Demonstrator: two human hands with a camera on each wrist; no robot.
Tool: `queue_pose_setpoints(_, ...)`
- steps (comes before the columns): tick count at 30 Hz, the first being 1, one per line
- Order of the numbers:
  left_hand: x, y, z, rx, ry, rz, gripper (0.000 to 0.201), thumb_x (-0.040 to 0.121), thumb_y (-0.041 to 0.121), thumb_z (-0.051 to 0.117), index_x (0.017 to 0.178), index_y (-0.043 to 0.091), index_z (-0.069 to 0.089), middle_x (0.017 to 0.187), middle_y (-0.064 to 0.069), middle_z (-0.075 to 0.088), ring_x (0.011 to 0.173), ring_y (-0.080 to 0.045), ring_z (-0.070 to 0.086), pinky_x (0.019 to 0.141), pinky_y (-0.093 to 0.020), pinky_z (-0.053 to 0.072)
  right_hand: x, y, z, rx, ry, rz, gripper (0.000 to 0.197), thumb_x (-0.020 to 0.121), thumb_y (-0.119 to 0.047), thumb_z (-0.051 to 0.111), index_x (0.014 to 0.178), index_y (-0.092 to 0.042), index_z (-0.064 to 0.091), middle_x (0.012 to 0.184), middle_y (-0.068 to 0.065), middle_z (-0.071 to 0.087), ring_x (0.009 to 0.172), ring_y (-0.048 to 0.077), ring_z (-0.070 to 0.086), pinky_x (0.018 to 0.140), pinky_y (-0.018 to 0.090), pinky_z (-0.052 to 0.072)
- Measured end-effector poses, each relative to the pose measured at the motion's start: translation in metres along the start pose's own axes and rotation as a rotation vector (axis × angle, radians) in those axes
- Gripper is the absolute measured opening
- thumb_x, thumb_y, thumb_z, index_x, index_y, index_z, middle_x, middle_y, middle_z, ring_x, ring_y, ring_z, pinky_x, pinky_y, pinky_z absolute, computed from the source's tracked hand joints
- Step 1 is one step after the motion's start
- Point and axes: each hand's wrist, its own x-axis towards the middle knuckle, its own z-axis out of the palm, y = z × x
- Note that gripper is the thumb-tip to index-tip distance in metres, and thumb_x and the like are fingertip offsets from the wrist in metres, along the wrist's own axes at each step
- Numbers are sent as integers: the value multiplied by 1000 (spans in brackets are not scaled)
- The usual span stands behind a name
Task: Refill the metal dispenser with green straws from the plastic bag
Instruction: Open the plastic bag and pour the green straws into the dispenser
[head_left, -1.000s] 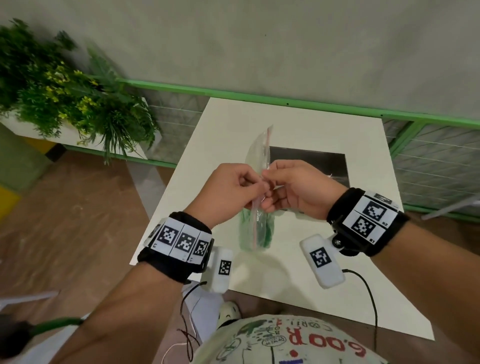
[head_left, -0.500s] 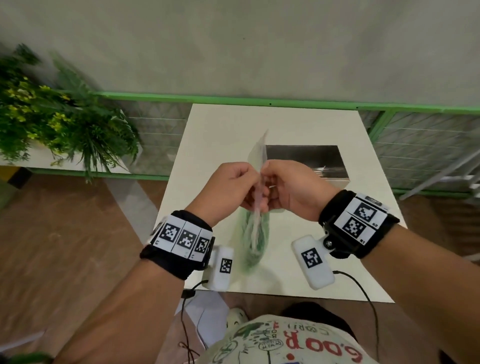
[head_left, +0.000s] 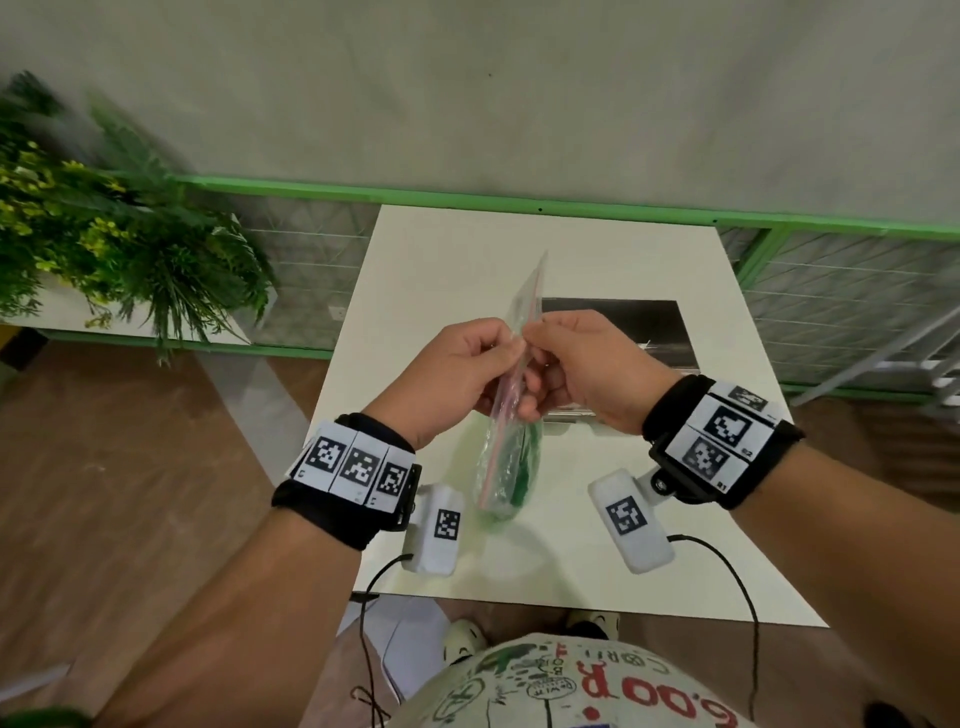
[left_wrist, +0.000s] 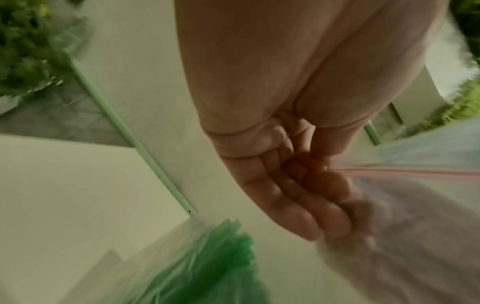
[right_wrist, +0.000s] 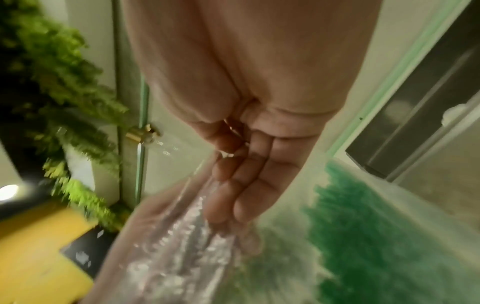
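Hands meet over the white table (head_left: 597, 545): left hand (head_left: 457, 374) and right hand (head_left: 582, 369) each pinch the pink zip strip of the plastic bag (head_left: 506, 467) from opposite sides, fingers curled. The bag hangs edge-on, green straws (head_left: 524, 470) bunched at its lower end (blurred in both wrist views). At one o'clock from the hands lies the metal dispenser (head_left: 623, 325).

Clear plastic bag (head_left: 506, 467) — green straws (head_left: 524, 467) bunched inside — hangs above the table.
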Motion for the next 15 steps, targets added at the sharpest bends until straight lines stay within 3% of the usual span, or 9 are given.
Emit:
queue_pose_setpoints(2, 3, -1, -1, 225, 43, 59, 32, 106, 19, 52, 81, 0, 51, 66, -4, 61, 56, -15, 56, 59, -28, 48, 1, 0, -5, -182, 22, -48, 29, 100, -9, 43, 74, -1, 51, 61, 23, 60, 53, 35, 65, 57, 41, 58)
queue_pose_setpoints(5, 2, -1, -3, 577, 63, 113, 34, 105, 28, 52, 80, 6, 55, 64, -5, 62, 53, -8, 45, 52, -19, 37, 3, -2, -11, -509, -7, -129, 28, 98, -12, 45, 80, 6, 59, 62, 16, 68, 56, 33, 71, 60, 46, 62)
queue_pose_setpoints(10, 0, -4, -22, 632, 190, 99, 30, 103, 28, 53, 76, 16, 55, 65, -1, 70, 55, -5, 59, 52, -17, 40, 4, -18, -29, -762, -72, -121, 30, 96, -12, 46, 73, 4, 58, 62, 11, 70, 58, 25, 73, 66, 45, 61)
queue_pose_setpoints(13, 0, -4, -40, 694, 281, 119, 28, 93, 23, 64, 69, 13, 53, 62, -2, 66, 54, -6, 58, 53, -25, 43, 3, -26, -48, -873, -66, -70, 27, 90, -12, 54, 71, 5, 60, 63, 10, 72, 62, 20, 74, 73, 44, 61)
queue_pose_setpoints(15, -1, -1, -46, 751, 293, 155, 28, 83, 17, 70, 64, 14, 49, 58, -3, 58, 53, -11, 49, 54, -28, 40, 3, -28, -59, -912, -22, -98, 25, 85, -10, 61, 68, 7, 53, 60, 15, 68, 61, 15, 74, 68, 45, 60)
